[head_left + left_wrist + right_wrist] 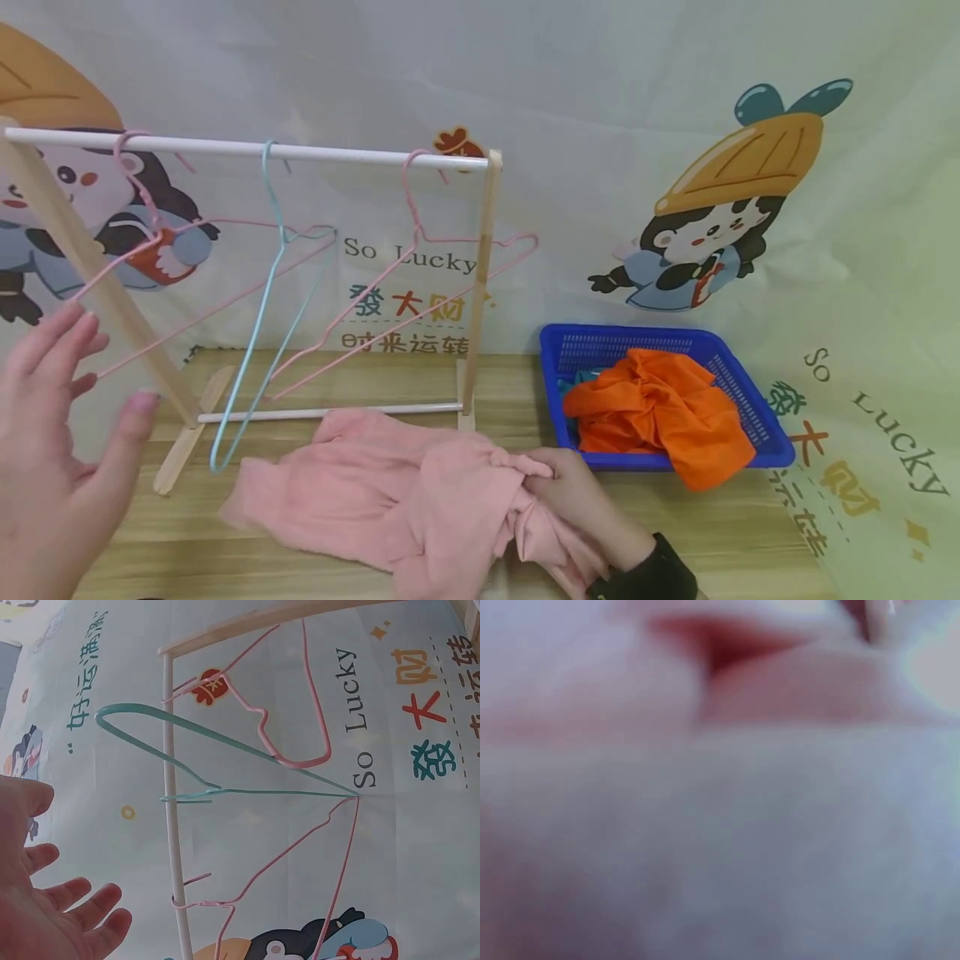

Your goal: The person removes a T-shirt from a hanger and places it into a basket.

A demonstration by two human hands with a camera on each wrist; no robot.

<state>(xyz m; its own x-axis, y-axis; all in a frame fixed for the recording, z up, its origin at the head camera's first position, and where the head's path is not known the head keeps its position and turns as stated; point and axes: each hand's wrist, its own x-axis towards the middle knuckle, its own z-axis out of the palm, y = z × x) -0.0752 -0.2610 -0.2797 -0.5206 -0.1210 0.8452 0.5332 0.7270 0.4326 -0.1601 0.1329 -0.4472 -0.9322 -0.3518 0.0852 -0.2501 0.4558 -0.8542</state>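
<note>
A pink garment (360, 492) lies crumpled across the front of the wooden table. Its right part is bunched in my right hand (577, 496), which grips the cloth; the right wrist view is too blurred to add detail. My left hand (67, 450) is raised at the left, fingers spread and holding nothing, near a pink hanger (217, 321). A light blue hanger (258, 325) and another pink hanger (375, 287) hang on the same white rod (337, 154). In the left wrist view the left hand (60, 892) is apart from the light blue hanger (225, 739).
The rod belongs to a small rack with wooden posts (483, 283) and a lower white bar (300, 414). To the right stands a blue basket (551, 375) with an orange garment (660, 408) hanging over its front rim and teal cloth (581, 383) beneath. Behind hangs a printed curtain (570, 125).
</note>
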